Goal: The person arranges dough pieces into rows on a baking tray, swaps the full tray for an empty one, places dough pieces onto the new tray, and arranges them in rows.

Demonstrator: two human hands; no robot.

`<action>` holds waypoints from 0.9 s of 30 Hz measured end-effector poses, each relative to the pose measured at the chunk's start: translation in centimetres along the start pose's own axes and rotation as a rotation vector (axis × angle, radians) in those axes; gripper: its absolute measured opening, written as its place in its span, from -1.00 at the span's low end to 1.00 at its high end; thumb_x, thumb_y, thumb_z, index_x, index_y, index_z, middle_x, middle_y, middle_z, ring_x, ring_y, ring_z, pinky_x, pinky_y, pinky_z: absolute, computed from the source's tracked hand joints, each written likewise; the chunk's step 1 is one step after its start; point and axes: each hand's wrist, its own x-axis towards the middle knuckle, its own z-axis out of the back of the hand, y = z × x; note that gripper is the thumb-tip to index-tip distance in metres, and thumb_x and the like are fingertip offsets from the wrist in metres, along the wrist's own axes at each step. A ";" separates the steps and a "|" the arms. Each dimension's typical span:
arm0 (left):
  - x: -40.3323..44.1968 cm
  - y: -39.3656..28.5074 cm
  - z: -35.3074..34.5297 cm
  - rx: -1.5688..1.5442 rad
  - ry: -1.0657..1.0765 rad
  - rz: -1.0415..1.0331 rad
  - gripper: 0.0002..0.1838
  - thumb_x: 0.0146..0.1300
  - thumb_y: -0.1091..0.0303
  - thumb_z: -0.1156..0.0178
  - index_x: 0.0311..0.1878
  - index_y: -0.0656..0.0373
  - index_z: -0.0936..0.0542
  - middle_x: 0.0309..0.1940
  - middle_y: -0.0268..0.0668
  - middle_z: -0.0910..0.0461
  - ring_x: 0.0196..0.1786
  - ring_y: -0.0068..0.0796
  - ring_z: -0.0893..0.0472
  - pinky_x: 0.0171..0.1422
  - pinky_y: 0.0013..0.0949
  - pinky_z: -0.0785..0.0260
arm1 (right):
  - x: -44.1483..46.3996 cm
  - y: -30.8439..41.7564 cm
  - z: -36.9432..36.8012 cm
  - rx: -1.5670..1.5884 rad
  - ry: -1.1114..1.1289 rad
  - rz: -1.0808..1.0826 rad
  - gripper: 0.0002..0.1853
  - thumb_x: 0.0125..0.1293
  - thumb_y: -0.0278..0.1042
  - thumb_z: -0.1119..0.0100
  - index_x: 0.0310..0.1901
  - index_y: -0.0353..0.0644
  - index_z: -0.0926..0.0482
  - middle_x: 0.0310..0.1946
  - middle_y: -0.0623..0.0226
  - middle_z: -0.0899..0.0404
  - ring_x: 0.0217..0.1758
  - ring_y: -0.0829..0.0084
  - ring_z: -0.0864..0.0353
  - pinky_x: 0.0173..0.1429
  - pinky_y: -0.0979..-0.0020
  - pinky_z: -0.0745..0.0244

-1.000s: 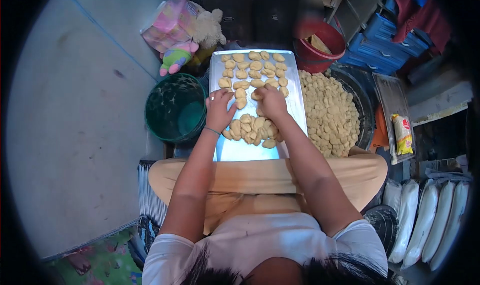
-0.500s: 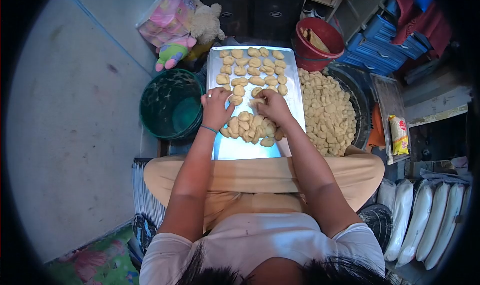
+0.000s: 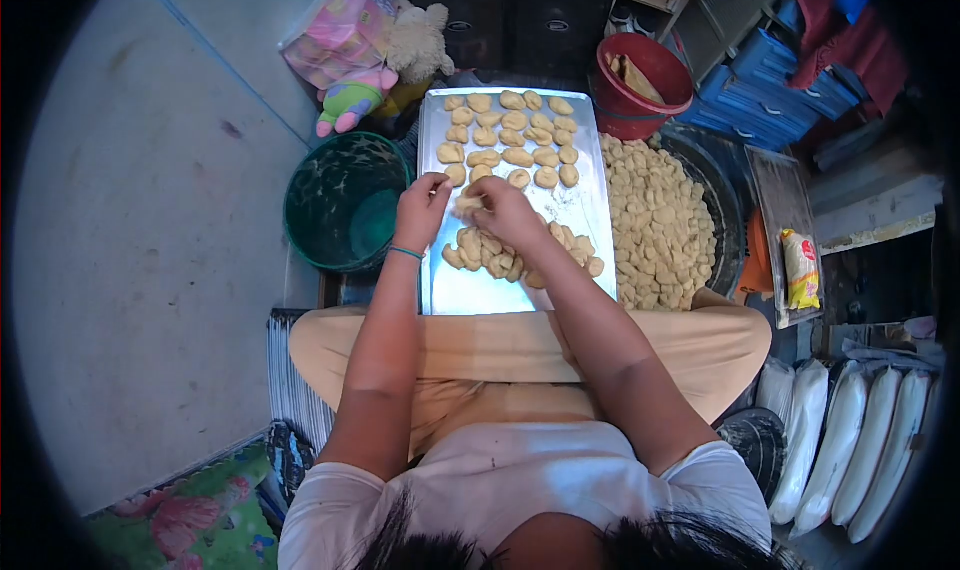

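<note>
On a metal baking tray (image 3: 450, 295) across my lap, small dough pieces (image 3: 517, 156) lie in rows over the far half. A loose heap of dough pieces (image 3: 480, 255) sits nearer to me, partly under my right forearm. My right hand (image 3: 508, 213) reaches over the tray's middle, its fingers closed on a pale piece of dough (image 3: 467, 206). At the tray's left edge is my left hand (image 3: 422, 213), its fingertips drawn together beside the nearest row. Whatever they may pinch is too small to make out.
Close on the right stands a wide dark basin (image 3: 728, 205) full of cut dough chunks (image 3: 655, 220). A green tub (image 3: 345, 205) is left of the tray, and a red bucket (image 3: 640, 100) stands behind the basin. Stuffed toys (image 3: 350, 100) lie at the back left.
My right hand has moved left across the tray with a dough piece, close to my left hand. The left fingers have gone from resting over a dough piece to drawn together.
</note>
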 end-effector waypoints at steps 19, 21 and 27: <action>-0.4 1.1 -0.5 0.482 -0.096 -0.464 -0.73 0.10 0.36 -0.33 -0.09 0.16 -0.64 -0.07 -0.22 -0.61 0.02 -0.15 -0.56 0.16 -0.16 -0.36 | -2.4 -1.9 3.4 -0.056 0.055 -0.308 -0.74 0.07 -0.26 -0.39 -0.22 -0.18 -0.67 -0.37 0.22 -0.69 -0.32 0.24 -0.67 -0.15 0.30 -0.56; -0.9 -0.6 -0.8 0.511 -0.095 -0.521 -0.73 0.11 0.32 -0.32 -0.09 0.11 -0.65 -0.07 -0.27 -0.61 0.08 -0.20 -0.52 0.20 -0.15 -0.27 | -1.7 -3.7 3.6 -0.112 -0.041 -0.297 -0.76 0.10 -0.29 -0.37 -0.20 -0.18 -0.68 -0.36 0.21 -0.69 -0.31 0.23 -0.68 -0.15 0.29 -0.56; -0.9 -1.7 -3.8 0.522 0.047 -0.606 -0.72 0.12 0.27 -0.31 -0.07 0.03 -0.66 -0.07 -0.38 -0.62 0.13 -0.28 -0.48 0.25 -0.13 -0.14 | -3.2 -4.1 5.3 -0.396 -0.154 -0.207 -0.74 0.12 -0.27 -0.34 -0.15 -0.16 -0.69 -0.36 0.17 -0.69 -0.27 0.18 -0.69 -0.14 0.24 -0.57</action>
